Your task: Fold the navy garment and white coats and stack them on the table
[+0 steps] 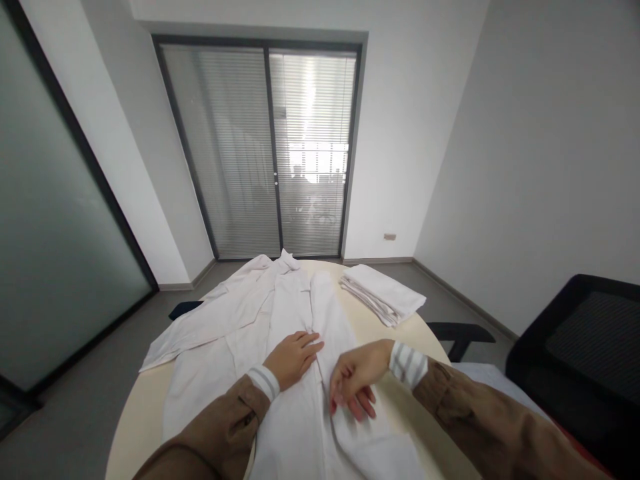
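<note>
A white coat (293, 313) with long sleeves lies spread over the round table, its collar toward the far edge. One sleeve reaches out to the left, and the right side appears folded inward. My left hand (294, 359) rests flat on the coat's middle, fingers stretched toward the right. Over the coat's right part hangs my right hand (355, 380), bent down at the wrist with its fingers loosely curled and apart. Nothing shows in its grasp; whether its fingertips touch the cloth I cannot tell.
A folded white cloth stack (383, 293) lies at the far right of the pale table (133, 413). To the right stands a black mesh office chair (575, 340), with white fabric (483, 377) near it. A glass door with blinds (270, 153) is beyond.
</note>
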Tool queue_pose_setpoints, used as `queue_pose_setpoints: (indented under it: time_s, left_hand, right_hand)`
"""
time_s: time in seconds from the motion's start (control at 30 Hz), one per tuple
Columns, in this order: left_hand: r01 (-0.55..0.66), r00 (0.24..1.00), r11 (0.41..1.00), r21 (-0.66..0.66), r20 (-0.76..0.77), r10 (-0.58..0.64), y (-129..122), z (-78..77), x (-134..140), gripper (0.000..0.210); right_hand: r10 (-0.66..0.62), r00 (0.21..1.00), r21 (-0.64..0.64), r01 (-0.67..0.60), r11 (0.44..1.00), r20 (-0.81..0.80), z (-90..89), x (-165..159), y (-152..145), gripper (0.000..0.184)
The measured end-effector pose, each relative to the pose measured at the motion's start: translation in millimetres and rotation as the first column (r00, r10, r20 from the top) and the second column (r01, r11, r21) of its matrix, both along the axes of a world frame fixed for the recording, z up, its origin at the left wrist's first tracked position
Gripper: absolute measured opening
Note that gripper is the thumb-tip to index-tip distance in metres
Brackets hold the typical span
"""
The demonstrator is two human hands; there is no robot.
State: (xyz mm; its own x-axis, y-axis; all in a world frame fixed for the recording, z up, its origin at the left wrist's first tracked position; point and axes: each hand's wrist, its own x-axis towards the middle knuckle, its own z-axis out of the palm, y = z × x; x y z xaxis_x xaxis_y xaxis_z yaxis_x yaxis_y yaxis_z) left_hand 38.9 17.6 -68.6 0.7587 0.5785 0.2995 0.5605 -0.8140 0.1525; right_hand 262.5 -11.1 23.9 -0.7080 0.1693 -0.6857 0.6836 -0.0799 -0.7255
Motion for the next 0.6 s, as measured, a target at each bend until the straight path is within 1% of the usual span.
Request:
queue_pose_setpoints:
  time_s: [0.03, 0.07, 0.1, 0.13, 0.17, 0.2, 0.23, 0.3, 0.33, 0.37, 0.4, 0.47, 0.5, 0.53, 0.57, 0.6]
  left_hand:
    - [0.01, 1.0, 1.0, -0.003, 0.0, -0.01, 0.0, -0.3, -1.1, 0.04]
    - [0.021, 1.0, 1.0, -0.007, -0.004, -0.021, 0.0, -0.5, -2.3, 0.042]
    - [0.032, 0.999, 0.999, -0.01, -0.013, -0.032, 0.3, -0.6, -3.4, 0.044]
    - [0.04, 0.999, 0.999, -0.012, -0.024, -0.04, 0.7, -0.4, -4.3, 0.045]
    - [0.045, 0.998, 0.999, -0.013, -0.037, -0.045, 1.3, 0.1, -4.9, 0.046]
    - [0.046, 0.998, 0.999, -0.016, -0.052, -0.047, 2.2, 1.0, -5.2, 0.046]
    - [0.045, 0.997, 0.999, -0.02, -0.067, -0.046, 3.1, 2.1, -5.1, 0.046]
    - [0.049, 0.994, 0.998, -0.041, -0.1, -0.053, 4.9, 4.4, -4.6, 0.046]
    - [0.045, 0.993, 0.998, -0.051, -0.109, -0.05, 5.7, 5.3, -4.6, 0.046]
    - [0.024, 0.994, 0.998, -0.055, -0.105, -0.029, 6.6, 5.7, -4.8, 0.045]
    - [-0.023, 0.996, 0.998, -0.052, -0.085, 0.019, 7.9, 5.6, -5.6, 0.043]
    - [-0.195, 0.981, 0.979, -0.05, 0.007, 0.196, 12.7, 3.8, -8.8, 0.041]
    - [-0.301, 0.95, 0.951, -0.073, 0.066, 0.305, 17.1, 2.4, -11.3, 0.041]
    - [-0.395, 0.905, 0.911, -0.12, 0.12, 0.408, 23.3, 1.1, -14.3, 0.042]
    - [-0.466, 0.853, 0.864, -0.189, 0.162, 0.495, 31.2, 0.2, -17.6, 0.043]
    - [-0.514, 0.797, 0.812, -0.278, 0.196, 0.572, 40.8, -0.3, -21.2, 0.044]
  right_hand:
    - [-0.126, 0.989, 0.176, 0.138, 0.975, -0.081, -3.3, 5.1, 6.5, 0.052]
    - [-0.222, 0.961, 0.353, 0.267, 0.897, -0.165, -7.6, 10.5, 13.0, 0.049]
    - [-0.273, 0.931, 0.513, 0.361, 0.779, -0.242, -12.7, 15.9, 18.9, 0.048]
    - [-0.284, 0.914, 0.64, 0.406, 0.653, -0.29, -18.4, 20.9, 23.9, 0.048]
    - [-0.273, 0.914, 0.734, 0.404, 0.546, -0.3, -24.7, 25.3, 27.8, 0.051]
    - [-0.256, 0.927, 0.801, 0.369, 0.472, -0.275, -31.4, 28.7, 30.5, 0.053]
    - [-0.244, 0.942, 0.847, 0.318, 0.427, -0.231, -38.4, 31.2, 32.2, 0.054]
    - [-0.236, 0.961, 0.892, 0.231, 0.388, -0.146, -52.6, 33.4, 33.7, 0.052]
    - [-0.245, 0.961, 0.907, 0.215, 0.362, -0.13, -59.4, 33.5, 34.3, 0.049]
    - [-0.271, 0.953, 0.923, 0.224, 0.314, -0.139, -65.8, 33.4, 35.1, 0.047]
    - [-0.317, 0.934, 0.935, 0.249, 0.25, -0.164, -71.5, 33.4, 36.6, 0.046]
    - [-0.441, 0.868, 0.946, 0.306, 0.11, -0.229, -81.0, 34.6, 42.3, 0.047]
    - [-0.495, 0.829, 0.943, 0.328, 0.055, -0.259, -84.8, 36.0, 46.9, 0.048]
    - [-0.534, 0.796, 0.936, 0.352, 0.025, -0.286, -88.1, 37.9, 52.6, 0.049]
    - [-0.559, 0.769, 0.922, 0.386, 0.02, -0.31, -91.0, 40.2, 59.3, 0.05]
    - [-0.572, 0.745, 0.9, 0.435, 0.027, -0.343, -93.6, 42.5, 66.8, 0.05]
